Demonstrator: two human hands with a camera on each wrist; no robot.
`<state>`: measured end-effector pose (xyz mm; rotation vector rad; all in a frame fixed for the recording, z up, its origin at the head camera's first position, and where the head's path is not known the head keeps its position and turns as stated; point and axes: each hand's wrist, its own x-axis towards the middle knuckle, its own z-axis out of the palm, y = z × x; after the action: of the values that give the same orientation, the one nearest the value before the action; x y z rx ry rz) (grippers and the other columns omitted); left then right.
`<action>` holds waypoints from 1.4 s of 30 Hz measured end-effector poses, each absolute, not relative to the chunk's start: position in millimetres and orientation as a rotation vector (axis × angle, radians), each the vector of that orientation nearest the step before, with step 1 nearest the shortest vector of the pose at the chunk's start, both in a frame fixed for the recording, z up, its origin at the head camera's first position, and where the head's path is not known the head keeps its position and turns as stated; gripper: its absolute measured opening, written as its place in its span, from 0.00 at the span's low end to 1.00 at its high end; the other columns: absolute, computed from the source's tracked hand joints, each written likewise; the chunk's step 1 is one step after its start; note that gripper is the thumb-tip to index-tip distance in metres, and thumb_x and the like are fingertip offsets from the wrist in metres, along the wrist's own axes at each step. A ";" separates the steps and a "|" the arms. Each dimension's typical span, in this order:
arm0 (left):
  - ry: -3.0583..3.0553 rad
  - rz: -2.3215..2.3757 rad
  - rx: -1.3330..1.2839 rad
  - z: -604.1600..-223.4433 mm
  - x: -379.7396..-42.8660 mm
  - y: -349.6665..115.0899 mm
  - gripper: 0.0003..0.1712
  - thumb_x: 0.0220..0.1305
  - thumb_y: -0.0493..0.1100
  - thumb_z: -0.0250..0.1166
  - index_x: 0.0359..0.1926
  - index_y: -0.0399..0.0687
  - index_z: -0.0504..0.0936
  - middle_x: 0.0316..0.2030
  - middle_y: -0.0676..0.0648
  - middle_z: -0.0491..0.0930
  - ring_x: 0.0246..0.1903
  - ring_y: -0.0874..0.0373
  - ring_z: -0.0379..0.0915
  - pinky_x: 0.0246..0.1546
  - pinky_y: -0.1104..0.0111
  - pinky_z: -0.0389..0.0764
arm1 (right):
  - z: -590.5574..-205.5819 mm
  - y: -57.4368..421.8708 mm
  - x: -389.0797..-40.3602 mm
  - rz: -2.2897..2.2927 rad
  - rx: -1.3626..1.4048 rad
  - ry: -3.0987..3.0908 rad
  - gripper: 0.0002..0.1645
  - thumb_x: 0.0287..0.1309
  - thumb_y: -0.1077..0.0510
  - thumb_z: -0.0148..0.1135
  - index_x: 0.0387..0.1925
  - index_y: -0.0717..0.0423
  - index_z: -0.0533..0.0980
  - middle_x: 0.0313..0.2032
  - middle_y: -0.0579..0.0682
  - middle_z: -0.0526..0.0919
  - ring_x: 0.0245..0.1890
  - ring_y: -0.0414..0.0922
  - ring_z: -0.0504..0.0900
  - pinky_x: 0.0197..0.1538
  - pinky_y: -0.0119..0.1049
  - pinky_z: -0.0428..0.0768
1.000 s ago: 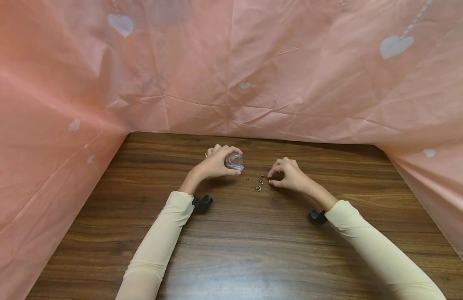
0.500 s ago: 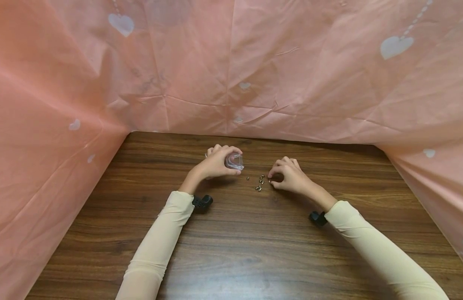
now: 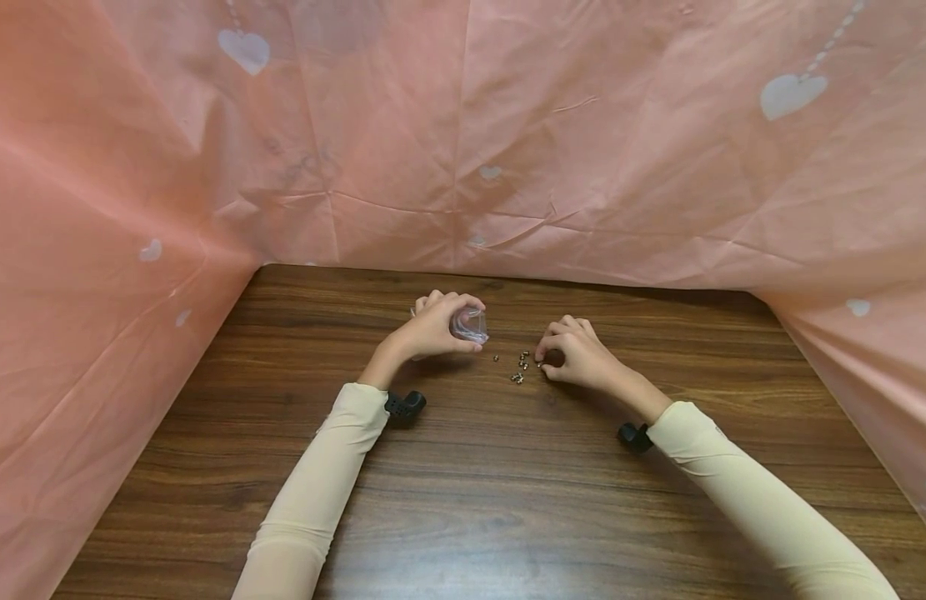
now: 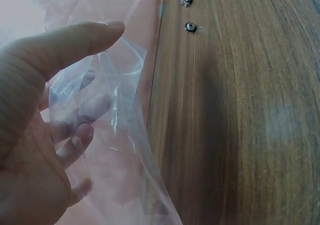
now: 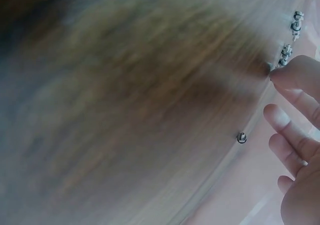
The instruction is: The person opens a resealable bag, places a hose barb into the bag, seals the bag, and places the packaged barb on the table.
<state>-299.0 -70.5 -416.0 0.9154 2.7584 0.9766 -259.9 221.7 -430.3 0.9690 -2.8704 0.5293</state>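
Observation:
My left hand [image 3: 432, 327] holds a crinkled, clear plastic bag [image 4: 125, 120], its mouth spread between thumb and fingers and facing right. Several small silver metal fasteners [image 3: 523, 364] with round collars lie in a loose cluster between the hands. One single fastener [image 4: 190, 27] lies nearer the bag. At the cluster's right side my right hand [image 3: 578, 354] reaches down, its thumb and index finger pinching a tiny metal fastener [image 5: 270, 66] at the table top, mostly hidden by the fingertips. Another fastener [image 5: 242, 137] lies apart, below that hand's other fingers in the right wrist view.
The dark brown wood-grain table [image 3: 463, 483] carries a bright glare near its front. Pink cloth [image 3: 463, 142] with white hearts hangs behind the table and along both sides. Black wrist cameras [image 3: 407, 406] are strapped under both sleeves' cuffs.
Very little differs. My right thumb and index finger shift slightly at the edge of the cluster; my left hand keeps the bag in the same place.

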 end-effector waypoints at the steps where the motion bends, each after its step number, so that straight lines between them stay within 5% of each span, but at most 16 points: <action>1: 2.762 0.980 0.918 -416.3 -299.0 -70.1 0.38 0.52 0.50 0.79 0.64 0.52 0.76 0.56 0.44 0.79 0.52 0.47 0.62 0.63 0.46 0.52 | -430.1 221.6 -259.9 0.524 0.973 -2.867 0.07 0.49 0.61 0.74 0.32 0.52 0.85 0.38 0.48 0.82 0.44 0.50 0.71 0.60 0.57 0.62; 25: 2.785 0.950 0.937 -416.3 -298.6 -70.1 0.42 0.45 0.46 0.81 0.64 0.51 0.76 0.54 0.44 0.78 0.53 0.46 0.62 0.61 0.47 0.54 | -423.7 222.6 -258.6 0.456 0.986 -2.920 0.10 0.45 0.63 0.73 0.24 0.50 0.78 0.31 0.49 0.76 0.38 0.48 0.64 0.49 0.48 0.60; 42: 2.781 0.962 0.904 -415.9 -297.1 -69.5 0.43 0.44 0.45 0.81 0.65 0.54 0.74 0.53 0.45 0.75 0.55 0.45 0.59 0.61 0.46 0.55 | -421.8 221.4 -260.0 0.458 0.963 -2.944 0.10 0.43 0.64 0.71 0.23 0.50 0.76 0.29 0.49 0.75 0.37 0.47 0.62 0.54 0.51 0.60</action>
<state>-297.1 -69.5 -415.9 0.9039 2.7806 0.9621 -260.0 221.4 -421.8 0.9630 -2.9436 0.4579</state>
